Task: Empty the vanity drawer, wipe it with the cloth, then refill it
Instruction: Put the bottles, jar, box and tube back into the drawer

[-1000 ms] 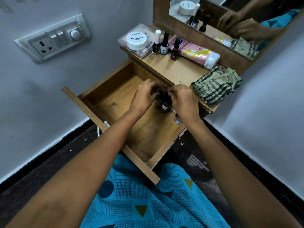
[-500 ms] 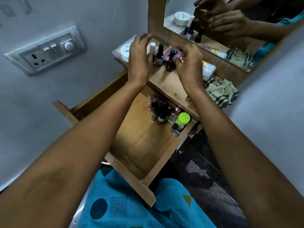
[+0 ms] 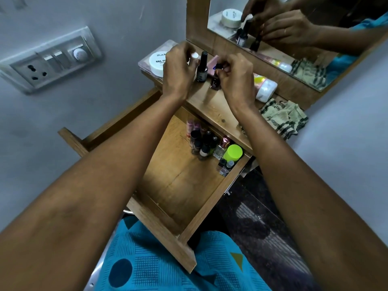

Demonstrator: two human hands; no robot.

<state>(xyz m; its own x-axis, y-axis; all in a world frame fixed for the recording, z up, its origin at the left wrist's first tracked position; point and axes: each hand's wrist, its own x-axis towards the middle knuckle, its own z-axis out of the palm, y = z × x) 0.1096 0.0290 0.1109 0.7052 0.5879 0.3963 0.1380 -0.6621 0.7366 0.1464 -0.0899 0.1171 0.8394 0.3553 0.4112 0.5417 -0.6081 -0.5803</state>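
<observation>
The wooden drawer point(image 3: 180, 185) stands pulled open, with several small nail polish bottles point(image 3: 204, 143) and a green-lidded jar point(image 3: 232, 152) in its back right corner. Both hands are up on the vanity top point(image 3: 212, 103). My left hand point(image 3: 178, 68) grips a white-capped bottle point(image 3: 195, 55). My right hand point(image 3: 235, 78) pinches the cap of a dark red polish bottle point(image 3: 214, 82). A black-capped grey bottle point(image 3: 202, 68) stands between them. The checked cloth point(image 3: 283, 118) lies crumpled at the top's right end.
A white nail polish remover jar point(image 3: 157, 61) sits on a clear box at the left. A pink tube point(image 3: 265, 89) lies by the mirror point(image 3: 294, 28). A switch panel point(image 3: 48, 59) is on the left wall. My lap in blue fabric point(image 3: 168, 265) is under the drawer front.
Both hands left the drawer's back corner, rose to the vanity top, and have now closed on two bottles there. The view tilted down and closer.
</observation>
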